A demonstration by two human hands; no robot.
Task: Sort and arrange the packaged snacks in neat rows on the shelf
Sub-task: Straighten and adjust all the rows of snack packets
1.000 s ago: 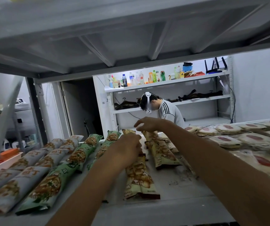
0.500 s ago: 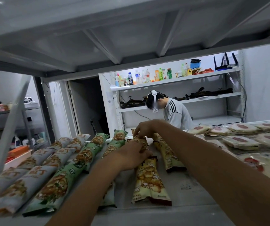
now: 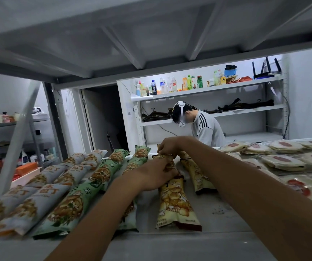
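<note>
Long snack packs lie in rows on the white shelf (image 3: 217, 210). Pale blue packs (image 3: 44, 196) fill the left side, with green packs (image 3: 87, 189) beside them. A yellow pack (image 3: 174, 204) lies lengthwise in the middle. My left hand (image 3: 155, 176) grips its far half from above. At the back, my right hand (image 3: 170, 147) pinches the far end of that yellow pack. Another yellow pack (image 3: 198, 176) lies just right of it, partly under my right forearm.
Flat round packs with red centres (image 3: 283, 161) cover the right side of the shelf. The shelf above hangs low overhead. A person in a grey top (image 3: 204, 129) stands behind the shelf by a white rack of bottles (image 3: 170, 85). A white tray (image 3: 19, 178) sits at the left.
My right hand has dropped from above the packs onto the yellow pack's far end. My left hand has stayed on the pack. The view has moved closer to the shelf.
</note>
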